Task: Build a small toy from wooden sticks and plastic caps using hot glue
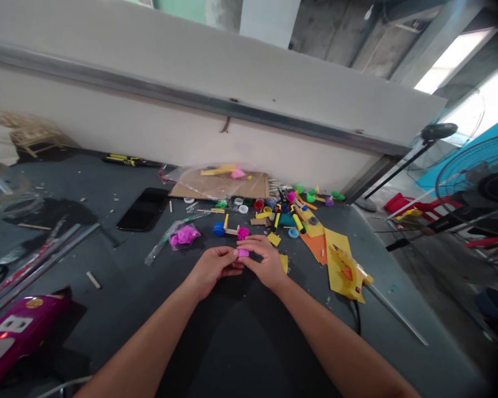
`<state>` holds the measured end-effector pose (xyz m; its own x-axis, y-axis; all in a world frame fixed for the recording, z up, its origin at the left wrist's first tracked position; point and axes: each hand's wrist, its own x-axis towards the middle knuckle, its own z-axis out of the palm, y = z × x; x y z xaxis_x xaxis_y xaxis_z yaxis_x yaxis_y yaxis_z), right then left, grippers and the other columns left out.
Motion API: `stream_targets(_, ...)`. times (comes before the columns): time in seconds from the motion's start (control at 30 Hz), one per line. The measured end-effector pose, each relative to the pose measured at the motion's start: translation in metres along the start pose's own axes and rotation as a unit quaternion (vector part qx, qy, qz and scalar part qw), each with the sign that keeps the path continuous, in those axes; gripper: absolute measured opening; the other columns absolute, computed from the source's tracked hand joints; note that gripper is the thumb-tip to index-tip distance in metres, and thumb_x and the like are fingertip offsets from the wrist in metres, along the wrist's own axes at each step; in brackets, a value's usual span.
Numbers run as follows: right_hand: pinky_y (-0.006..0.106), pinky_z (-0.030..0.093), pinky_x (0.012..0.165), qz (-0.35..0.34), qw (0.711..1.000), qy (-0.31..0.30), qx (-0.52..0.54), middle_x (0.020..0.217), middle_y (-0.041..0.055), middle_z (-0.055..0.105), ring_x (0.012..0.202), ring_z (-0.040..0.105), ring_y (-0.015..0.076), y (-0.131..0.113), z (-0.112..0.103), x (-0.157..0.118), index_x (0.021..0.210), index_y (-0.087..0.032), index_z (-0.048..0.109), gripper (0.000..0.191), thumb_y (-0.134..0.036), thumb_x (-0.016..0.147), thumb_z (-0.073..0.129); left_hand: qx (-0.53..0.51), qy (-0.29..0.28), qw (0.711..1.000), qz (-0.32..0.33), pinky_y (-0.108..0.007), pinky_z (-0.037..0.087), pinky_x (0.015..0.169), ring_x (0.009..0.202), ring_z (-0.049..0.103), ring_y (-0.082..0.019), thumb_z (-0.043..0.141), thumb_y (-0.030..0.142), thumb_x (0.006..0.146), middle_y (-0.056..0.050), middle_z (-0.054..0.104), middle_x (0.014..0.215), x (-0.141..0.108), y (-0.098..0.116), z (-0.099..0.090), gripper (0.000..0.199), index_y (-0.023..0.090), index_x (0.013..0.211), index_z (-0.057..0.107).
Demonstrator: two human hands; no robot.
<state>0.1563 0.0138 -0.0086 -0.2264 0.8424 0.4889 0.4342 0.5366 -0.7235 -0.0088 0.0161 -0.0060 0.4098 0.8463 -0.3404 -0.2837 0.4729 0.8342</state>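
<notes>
A narrow pinch from both hands above the dark workbench (120, 337), well in from its far edge: left hand (212, 268) and right hand (265, 261) almost meeting, fingertips (249, 241) closed on a small magenta plastic piece (243, 253), which shows between them. Just ahead, a wooden stick (231, 231) between a blue wheel (219, 229) and a magenta wheel (243, 233); farther left, a clear bag of pink pieces (185, 236); to the right, a yellow glue gun (348, 276) on yellow card (336, 243)

Your arms, bare right down to the hands
Your left forearm (145, 337) and right forearm (332, 337) taper smoothly into your left hand (212, 270) and right hand (265, 261), with nothing worn on them.
</notes>
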Motion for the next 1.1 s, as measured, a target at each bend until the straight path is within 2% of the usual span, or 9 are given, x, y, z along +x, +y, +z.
stream_targets(0.2,0.04,0.044,0.091,0.004,1.0,0.004,-0.022,0.098,0.0013,0.069,0.102,0.055,0.0206,-0.0033,0.0013,-0.0001,0.093,-0.029,0.068,0.018,-0.025,0.076,0.067,-0.006,0.0,1.0,0.003,-0.029,0.054,0.069,0.067,0.061,-0.013,0.067,0.035,0.073,-0.006,0.067,0.071,0.0002,-0.0007,0.0013,0.026,0.011,0.08,0.068)
stream_targets(0.37,0.039,0.044,0.091,-0.008,1.0,-0.001,-0.03,0.099,0.0016,0.069,0.103,0.055,0.0205,-0.0028,-0.0002,0.0005,0.101,-0.028,0.067,0.027,-0.027,0.075,0.068,-0.018,0.01,1.0,0.003,-0.028,0.054,0.068,0.066,0.061,-0.012,0.07,0.031,0.07,-0.005,0.066,0.069,0.0001,0.0006,0.0006,0.023,0.011,0.079,0.068)
stream_targets(0.57,0.039,0.042,0.093,-0.016,0.999,0.0,-0.034,0.099,0.0008,0.07,0.103,0.056,0.0202,0.0043,-0.003,0.0001,0.097,-0.029,0.069,0.02,-0.027,0.078,0.065,-0.01,0.015,1.0,0.0,-0.028,0.055,0.068,0.07,0.063,-0.014,0.07,0.03,0.07,-0.008,0.068,0.074,0.0,0.0023,0.0014,0.025,0.008,0.081,0.069)
stream_targets(0.7,0.036,0.046,0.088,0.034,0.999,0.003,-0.017,0.097,0.0027,0.069,0.097,0.059,0.0199,0.0023,-0.0039,-0.0017,0.1,-0.028,0.067,0.024,-0.031,0.076,0.067,-0.02,0.032,0.999,0.002,-0.027,0.056,0.066,0.069,0.063,-0.014,0.072,0.028,0.068,-0.007,0.068,0.073,0.0004,0.0011,0.0007,0.023,0.01,0.082,0.069)
stream_targets(0.87,0.032,0.048,0.08,0.11,0.993,0.032,-0.003,0.085,0.0021,0.069,0.084,0.062,0.0175,0.0,-0.0013,-0.0031,0.086,-0.024,0.069,0.013,-0.032,0.077,0.064,-0.008,0.046,0.999,0.014,-0.027,0.056,0.066,0.073,0.064,-0.015,0.074,0.027,0.067,-0.007,0.068,0.079,0.0008,-0.0007,0.0017,0.026,0.011,0.087,0.068)
stream_targets(1.0,0.028,0.049,0.071,0.164,0.984,0.03,0.058,0.081,0.002,0.069,0.076,0.062,0.0161,0.001,0.0011,-0.0022,0.084,-0.021,0.068,0.017,-0.036,0.075,0.064,0.012,0.081,0.995,0.058,-0.027,0.056,0.068,0.074,0.065,-0.015,0.076,0.025,0.063,-0.005,0.069,0.082,0.003,-0.004,0.0043,0.035,0.014,0.095,0.066)
stream_targets(1.1,0.026,0.049,0.065,0.194,0.974,0.015,0.116,0.078,0.002,0.068,0.071,0.062,0.015,0.0021,0.0018,-0.0009,0.084,-0.02,0.068,0.02,-0.036,0.074,0.065,0.046,0.104,0.988,0.106,-0.025,0.055,0.07,0.07,0.064,-0.012,0.075,0.025,0.063,-0.003,0.07,0.079,0.0056,-0.0066,0.0053,0.029,0.014,0.089,0.068)
